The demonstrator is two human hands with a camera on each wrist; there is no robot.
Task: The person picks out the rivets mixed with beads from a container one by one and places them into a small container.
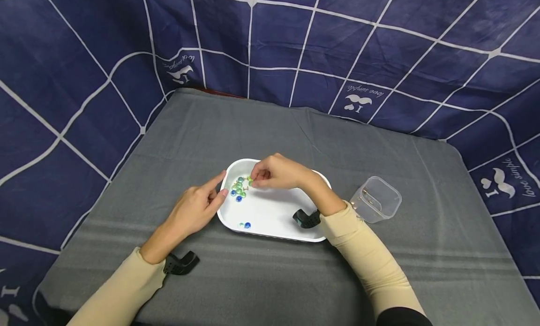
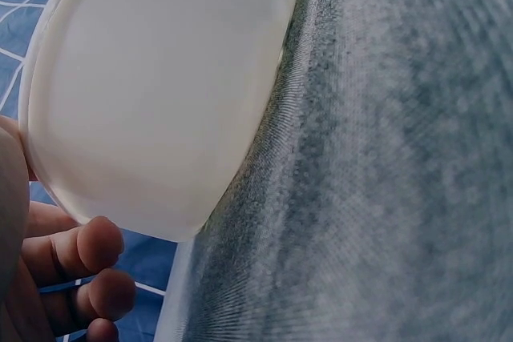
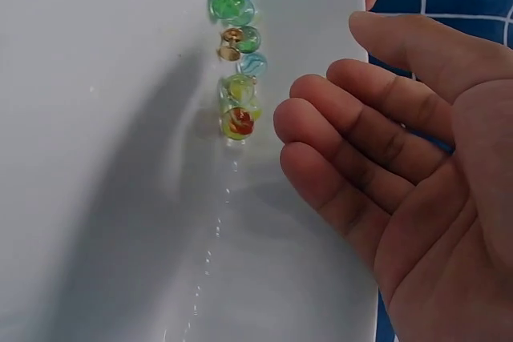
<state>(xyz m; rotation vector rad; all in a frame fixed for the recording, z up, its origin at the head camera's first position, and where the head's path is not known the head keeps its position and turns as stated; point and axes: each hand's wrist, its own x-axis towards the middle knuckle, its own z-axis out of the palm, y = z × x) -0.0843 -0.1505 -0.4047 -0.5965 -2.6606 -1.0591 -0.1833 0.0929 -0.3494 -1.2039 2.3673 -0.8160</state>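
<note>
A white tray (image 1: 274, 218) lies on the grey cloth, with glass marbles (image 1: 238, 190) in blue, green and yellow grouped at its left end. Small gold pins (image 3: 230, 44) lie among them. My left hand (image 1: 191, 206) touches the tray's left rim with index finger and thumb extended; in the left wrist view its other fingers curl loosely beside the tray's outer wall. Over the tray, my right hand (image 1: 280, 172) hovers beside the marbles. Its fingers are slightly bent, and the right wrist view shows nothing between them.
A clear plastic box (image 1: 377, 199) stands right of the tray, holding a few gold pins. Two marbles (image 1: 246, 225) sit apart near the tray's front left corner. Blue grid-patterned curtains (image 1: 278, 40) border the cloth-covered surface (image 1: 253, 129) at the back and sides.
</note>
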